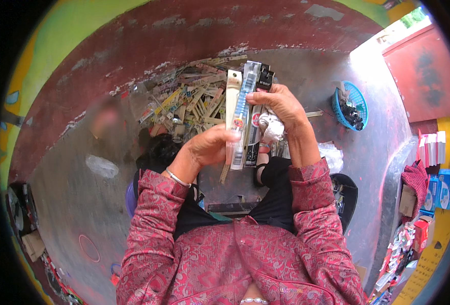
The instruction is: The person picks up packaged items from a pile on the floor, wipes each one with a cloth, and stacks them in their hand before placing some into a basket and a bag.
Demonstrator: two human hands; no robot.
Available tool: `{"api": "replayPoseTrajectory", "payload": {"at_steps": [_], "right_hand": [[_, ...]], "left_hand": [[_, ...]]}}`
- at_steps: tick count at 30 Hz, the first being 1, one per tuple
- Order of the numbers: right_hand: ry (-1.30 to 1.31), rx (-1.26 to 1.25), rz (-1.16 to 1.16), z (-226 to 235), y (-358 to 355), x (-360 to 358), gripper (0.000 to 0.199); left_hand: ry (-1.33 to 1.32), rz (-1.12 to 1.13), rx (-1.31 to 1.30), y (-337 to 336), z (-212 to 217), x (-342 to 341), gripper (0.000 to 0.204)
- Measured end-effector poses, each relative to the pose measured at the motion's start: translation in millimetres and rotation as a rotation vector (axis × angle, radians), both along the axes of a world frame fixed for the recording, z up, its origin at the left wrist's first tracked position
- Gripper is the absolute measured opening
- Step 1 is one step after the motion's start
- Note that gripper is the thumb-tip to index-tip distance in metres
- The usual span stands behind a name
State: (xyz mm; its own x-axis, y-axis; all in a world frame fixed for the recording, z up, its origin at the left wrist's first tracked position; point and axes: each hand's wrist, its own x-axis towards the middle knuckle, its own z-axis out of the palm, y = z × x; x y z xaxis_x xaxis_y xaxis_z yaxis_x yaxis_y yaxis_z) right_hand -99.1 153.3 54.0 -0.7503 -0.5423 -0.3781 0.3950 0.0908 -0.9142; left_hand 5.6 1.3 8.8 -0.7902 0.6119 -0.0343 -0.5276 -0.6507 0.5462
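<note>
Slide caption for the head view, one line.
Left hand and right hand hold slim packages, with a heap of flat strips on the floor beyond.

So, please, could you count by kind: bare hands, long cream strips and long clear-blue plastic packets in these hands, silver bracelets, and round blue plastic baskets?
Bare hands: 2
Long cream strip: 1
Long clear-blue plastic packet: 1
Silver bracelet: 1
Round blue plastic basket: 1
Total: 6
</note>
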Motion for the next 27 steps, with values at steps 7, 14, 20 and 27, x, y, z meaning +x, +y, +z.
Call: {"api": "replayPoseTrajectory", "payload": {"at_steps": [7, 14, 20, 27], "right_hand": [[0.322, 0.31, 0.053, -8.9, -13.8, 9.9, 0.023], [0.837, 0.485, -0.53, 3.6, -1.1, -0.5, 0.031], [1.482, 0.347, -0.01, -18.4, -34.6, 26.0, 0.013], [1.225, 0.61, -0.753, -2.4, 17.9, -48.9, 0.033]], "left_hand": [[-0.129, 0.122, -0.288, 7.2, 0.6, 2.7, 0.024], [-0.226, 0.19, -0.115, -1.2, -3.7, -0.7, 0.022], [-0.066, 0.1, -0.442, 7.2, -6.9, 1.1, 0.019], [-0.053, -0.054, -0.269, 4.5, 9.2, 9.7, 0.054]]}}
